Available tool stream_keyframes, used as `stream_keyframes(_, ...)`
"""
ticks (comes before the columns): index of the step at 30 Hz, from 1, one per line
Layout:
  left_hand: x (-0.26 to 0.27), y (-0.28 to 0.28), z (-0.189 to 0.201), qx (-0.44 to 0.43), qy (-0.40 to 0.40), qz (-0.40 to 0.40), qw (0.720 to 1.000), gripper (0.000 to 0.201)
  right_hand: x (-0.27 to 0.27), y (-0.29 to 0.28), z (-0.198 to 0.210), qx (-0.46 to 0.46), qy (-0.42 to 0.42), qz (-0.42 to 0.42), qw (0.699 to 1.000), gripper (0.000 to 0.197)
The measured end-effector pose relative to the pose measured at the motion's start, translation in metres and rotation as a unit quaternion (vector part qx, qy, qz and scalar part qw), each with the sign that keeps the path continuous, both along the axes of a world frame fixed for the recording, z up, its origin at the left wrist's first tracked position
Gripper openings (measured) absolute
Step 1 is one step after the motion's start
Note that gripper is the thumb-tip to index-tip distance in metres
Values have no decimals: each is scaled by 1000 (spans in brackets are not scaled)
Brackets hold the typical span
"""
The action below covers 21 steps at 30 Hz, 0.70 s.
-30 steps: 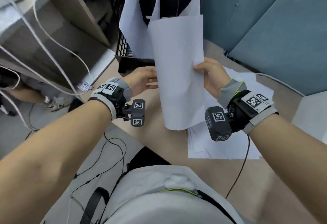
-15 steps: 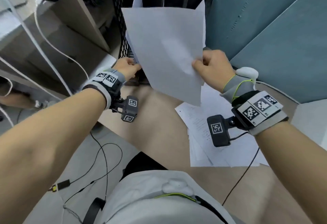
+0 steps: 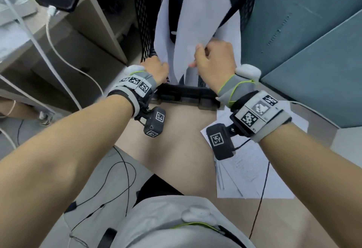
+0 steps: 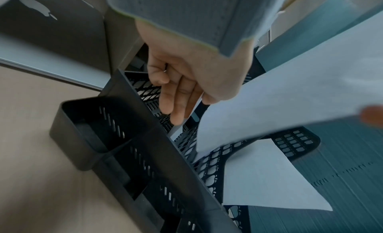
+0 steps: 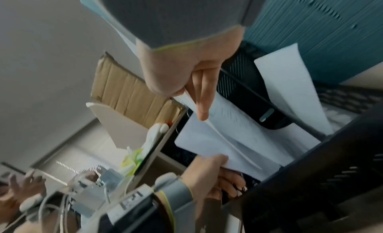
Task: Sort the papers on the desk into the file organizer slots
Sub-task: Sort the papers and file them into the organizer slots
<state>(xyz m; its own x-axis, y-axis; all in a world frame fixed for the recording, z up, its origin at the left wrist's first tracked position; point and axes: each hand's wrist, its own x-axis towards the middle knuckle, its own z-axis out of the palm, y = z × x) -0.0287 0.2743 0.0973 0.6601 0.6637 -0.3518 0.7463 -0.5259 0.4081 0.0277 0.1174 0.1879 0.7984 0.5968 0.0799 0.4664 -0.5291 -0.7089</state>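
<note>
Both forearms were stretched forward, bare, with banded wrists. The left hand [image 3: 156, 69] was held low, its fingers [image 4: 176, 103] curled in a pinch. The right hand [image 3: 214, 64] was raised slightly higher, knuckles up, thumb and fingers [image 5: 202, 97] closed in a pinch.

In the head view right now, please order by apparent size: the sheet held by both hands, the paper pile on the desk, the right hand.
1. Paper pile on the desk
2. Held sheet, close to the pile, so that order is unsure
3. Right hand, clearly smallest
</note>
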Motion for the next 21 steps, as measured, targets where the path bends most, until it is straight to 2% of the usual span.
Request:
stream_keyframes(4, -6, 9, 1, 0, -9, 1, 1000, 44, -7, 48, -32, -161, -21, 51, 985, 22)
stream_keyframes(6, -12, 10, 7, -22, -7, -11, 1000, 35, -18, 56, -51, -208, 15, 92, 974, 22)
stream_keyframes(9, -25, 11, 7, -78, 6, -23, 997, 29, -28, 55, -75, -233, 56, 123, 963, 29)
stream_keyframes(11, -37, 11, 2, -127, 51, -47, 989, 29, -28, 44, -79, -243, 74, 127, 959, 32)
stream_keyframes(14, -48, 3, -4, -147, 100, -85, 980, 25, -24, 17, -82, -209, 89, 143, 963, 28)
stream_keyframes(15, -49, -5, -4, -130, 93, -103, 982, 26, -22, 4, -81, -191, 102, 136, 967, 28)
stream_keyframes(17, -42, -27, -2, -36, 52, -149, 987, 32, -17, -23, -80, -139, 118, 100, 978, 29)
stream_keyframes(19, -34, -50, 2, 63, -33, -176, 982, 32, -13, -49, -77, -86, 100, 54, 990, 31)
stream_keyframes(21, -23, -77, 7, 86, -116, -190, 971, 30, -10, -77, -70, -54, 60, 28, 996, 32)
